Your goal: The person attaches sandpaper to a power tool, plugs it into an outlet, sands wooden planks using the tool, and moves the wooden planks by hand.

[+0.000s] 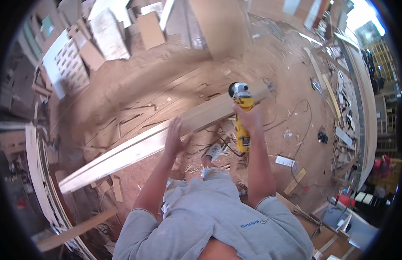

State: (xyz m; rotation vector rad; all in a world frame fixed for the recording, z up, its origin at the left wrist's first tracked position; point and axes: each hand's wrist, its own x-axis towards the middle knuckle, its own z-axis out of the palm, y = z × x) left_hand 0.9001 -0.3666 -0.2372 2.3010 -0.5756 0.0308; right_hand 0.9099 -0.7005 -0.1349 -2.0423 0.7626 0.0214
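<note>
My right hand (253,120) is wrapped around the body of a yellow angle grinder (243,141). The grinder's silver head and dark round disc or guard point away from me, over the far part of a long wooden beam (205,113). The beam runs slantwise from the lower left to the upper right in front of me. My left hand (176,139) is at the beam's near side with its fingers stretched out and thumb apart. Whether the palm presses on the wood is hard to tell.
Wood shavings and offcuts litter the brown floor. Boards, including a perforated panel (71,65), lean at the back left. A dark cord (308,117) loops over the floor at right, near a white power strip (284,161). Scrap wood (343,123) lies along the right side.
</note>
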